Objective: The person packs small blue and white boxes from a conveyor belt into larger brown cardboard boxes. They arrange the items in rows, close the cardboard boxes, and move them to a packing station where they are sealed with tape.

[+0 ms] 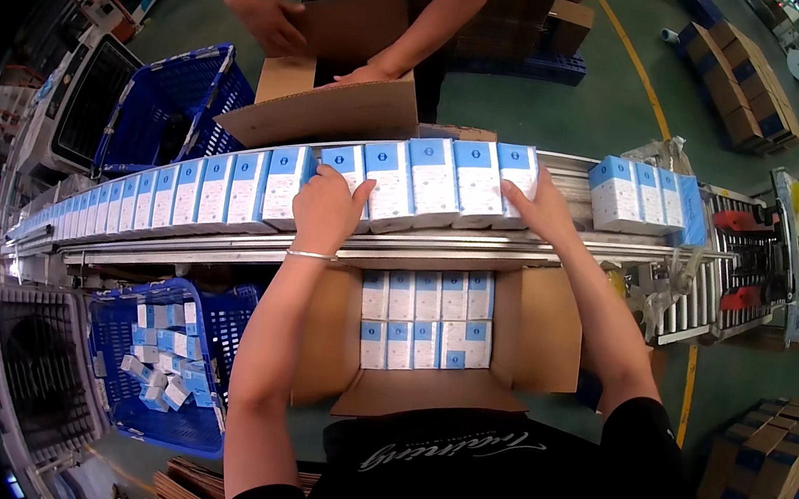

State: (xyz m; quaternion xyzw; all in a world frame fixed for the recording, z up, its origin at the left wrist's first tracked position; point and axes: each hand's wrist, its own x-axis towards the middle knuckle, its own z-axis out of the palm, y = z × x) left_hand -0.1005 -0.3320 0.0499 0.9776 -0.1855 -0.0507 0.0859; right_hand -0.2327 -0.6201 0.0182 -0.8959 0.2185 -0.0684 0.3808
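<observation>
A row of several white-and-blue small cartons (431, 181) stands upright on the conveyor, pressed between my two hands. My left hand (324, 207) grips the left end of this row, its thumb against the front. At the other end, my right hand (544, 212) closes around the last carton, thumb on the near face and fingers behind. Below the conveyor, in front of my body, sits an open cardboard box (535, 328) with its flaps spread. Two rows of the same cartons (426, 319) lie inside it.
More cartons (190, 192) line the conveyor (560, 255) to the left, and a few (634, 195) stand at right. Across it, another person's hands (372, 74) handle a cardboard box (337, 110). Blue baskets (150, 419) (164, 82) stand at left, the nearer holding loose cartons.
</observation>
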